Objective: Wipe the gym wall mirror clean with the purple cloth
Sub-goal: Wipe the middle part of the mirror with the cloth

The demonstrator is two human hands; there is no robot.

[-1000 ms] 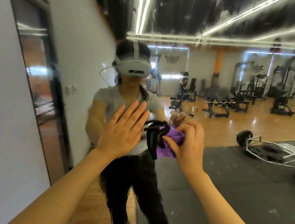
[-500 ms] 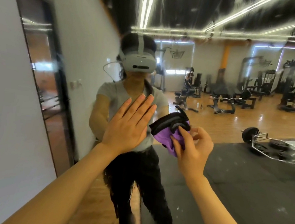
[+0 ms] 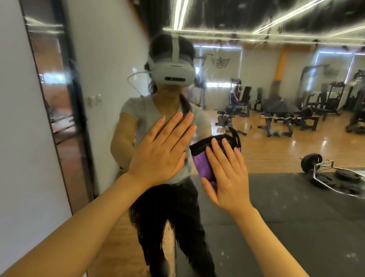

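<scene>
— Left hand (image 3: pixel 161 149)?
— Flat against the mirror (image 3: pixel 281 213), fingers straight and held together, pointing up and a little to the right. Holding nothing.
— Right hand (image 3: pixel 227 175)?
— Also flat, fingers straight and slightly spread, pressing the purple cloth (image 3: pixel 205 165) onto the glass. Not curled round it, only laid over it.
— Cloth itself?
— Folded into a pad, purple with a black edge (image 3: pixel 207 142) along the top and a thin black loop sticking up past the fingertips. Mostly hidden under the right palm, showing on the thumb side and above the fingers. Just beside the left hand, not touching it.
— Glass?
— Streaked and wet-looking, with runs low down in the middle and smears along the top.
— In the reflection?
— A person in a grey headset (image 3: pixel 172 71), grey shirt and dark trousers; wooden floor, black mat, weight benches (image 3: pixel 280 120), and a barbell frame (image 3: pixel 339 174) at the right.
— Left of the mirror?
— White wall (image 3: pixel 4 145), plain.
</scene>
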